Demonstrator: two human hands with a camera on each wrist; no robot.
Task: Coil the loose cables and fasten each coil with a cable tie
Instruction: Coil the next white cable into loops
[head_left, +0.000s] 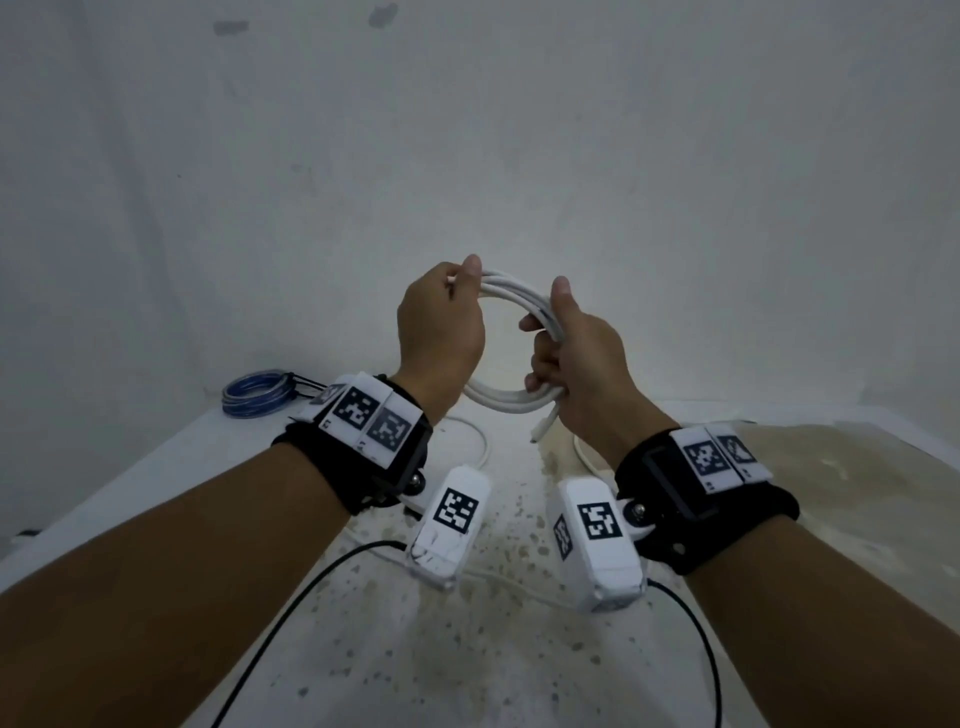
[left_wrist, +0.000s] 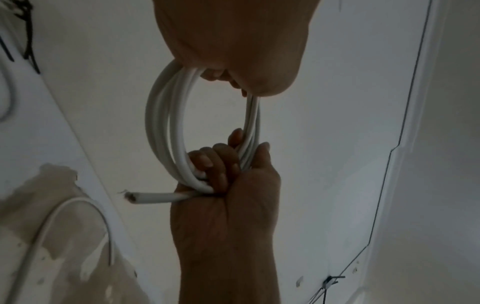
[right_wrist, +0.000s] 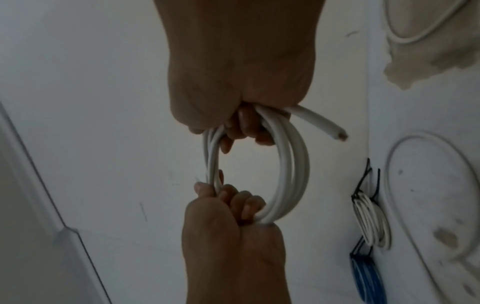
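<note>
A white cable coil (head_left: 511, 402) of several loops is held up above the table between both hands. My left hand (head_left: 441, 322) grips the top left of the coil, thumb over the strands. My right hand (head_left: 576, 353) curls round the right side, fingers through the loop. The cable's cut end (head_left: 543, 431) pokes down from the right fist. In the left wrist view the coil (left_wrist: 158, 115) hangs from the left hand (left_wrist: 233, 51) and the right hand (left_wrist: 228, 205) clasps its far side. The right wrist view shows the coil (right_wrist: 293, 164) between the right hand (right_wrist: 233, 72) and the left hand (right_wrist: 228, 226). No tie shows on this coil.
A blue coil (head_left: 257, 397) bound with black ties lies at the table's back left by the wall. Beside the blue coil (right_wrist: 363, 273) is a tied white coil (right_wrist: 371, 222). A loose white cable (head_left: 478, 441) curves over the stained tabletop (head_left: 467, 649) under my hands. Thin black leads (head_left: 311, 582) cross near the front.
</note>
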